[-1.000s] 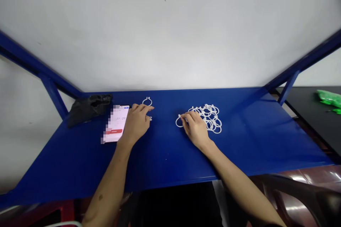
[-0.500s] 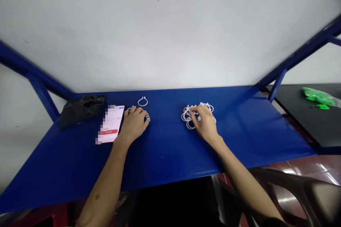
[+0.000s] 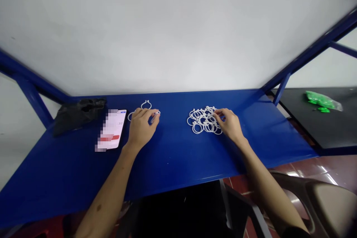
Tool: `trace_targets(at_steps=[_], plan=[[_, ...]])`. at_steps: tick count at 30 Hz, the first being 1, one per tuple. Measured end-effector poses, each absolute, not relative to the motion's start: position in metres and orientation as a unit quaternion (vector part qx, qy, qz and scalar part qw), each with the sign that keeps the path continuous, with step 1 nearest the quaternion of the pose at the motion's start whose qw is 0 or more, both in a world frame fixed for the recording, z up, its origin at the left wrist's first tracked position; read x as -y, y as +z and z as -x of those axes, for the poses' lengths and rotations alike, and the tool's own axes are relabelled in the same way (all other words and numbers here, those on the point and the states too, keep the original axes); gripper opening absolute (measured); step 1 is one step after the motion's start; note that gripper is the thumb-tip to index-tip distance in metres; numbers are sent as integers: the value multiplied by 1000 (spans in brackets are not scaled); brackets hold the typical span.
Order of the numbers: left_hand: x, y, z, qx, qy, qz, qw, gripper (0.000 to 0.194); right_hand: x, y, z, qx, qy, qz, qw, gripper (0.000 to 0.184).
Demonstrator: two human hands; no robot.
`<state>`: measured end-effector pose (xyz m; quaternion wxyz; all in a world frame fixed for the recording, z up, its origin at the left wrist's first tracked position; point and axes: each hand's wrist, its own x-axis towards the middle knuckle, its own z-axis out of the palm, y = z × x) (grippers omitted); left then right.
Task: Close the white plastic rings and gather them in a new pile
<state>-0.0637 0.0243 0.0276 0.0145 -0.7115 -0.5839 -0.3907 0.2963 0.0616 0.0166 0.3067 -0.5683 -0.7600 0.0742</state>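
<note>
Thumb and fingers of my left hand (image 3: 141,129) pinch a small white curtain ring (image 3: 157,113), mostly hidden by the fingers. Just behind this hand lies an open white curtain ring with ball ends (image 3: 142,105), and another ring (image 3: 128,116) shows partly at its left side. To the right, several similar rings lie overlapping in a loose pile (image 3: 198,132). My right hand (image 3: 232,124) is at the pile's right edge, its thumb and index finger closed on a ring there.
A blue table (image 3: 173,156) stands against a white wall. Left of my left hand are a lit phone (image 3: 113,130) and a crumpled black bag (image 3: 78,117). On a black table at right lies a clear bag with green contents (image 3: 323,100). A brown chair (image 3: 309,197) is at lower right.
My right hand has shifted from over the pile to its right edge, uncovering more rings. My left hand has turned, and its pinching fingers are slightly raised. The view has shifted slightly right.
</note>
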Motion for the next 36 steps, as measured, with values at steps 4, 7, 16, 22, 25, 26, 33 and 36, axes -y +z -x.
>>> trace_targets(at_steps=[4,7,16,22,25,26,33,36], plan=[[-23,28,57,567,-420,709,-3,19,-60,23,-283,761,27,557,331,20],[-22,28,51,558,-436,705,-48,21,-57,24,-266,777,35,528,341,18],[-19,23,43,552,-454,630,-304,25,-35,13,-168,827,207,404,331,30],[-18,20,39,541,-465,574,-403,37,-26,10,-151,764,279,417,405,15],[-17,19,37,541,-453,574,-416,38,-24,6,-154,742,292,425,429,9],[-17,19,36,537,-449,578,-419,37,-23,4,-155,736,296,426,435,10],[-15,19,28,528,-455,574,-430,40,-20,1,-153,760,251,410,437,20],[-16,14,26,534,-478,538,-443,38,-21,-1,-153,776,217,407,429,16]])
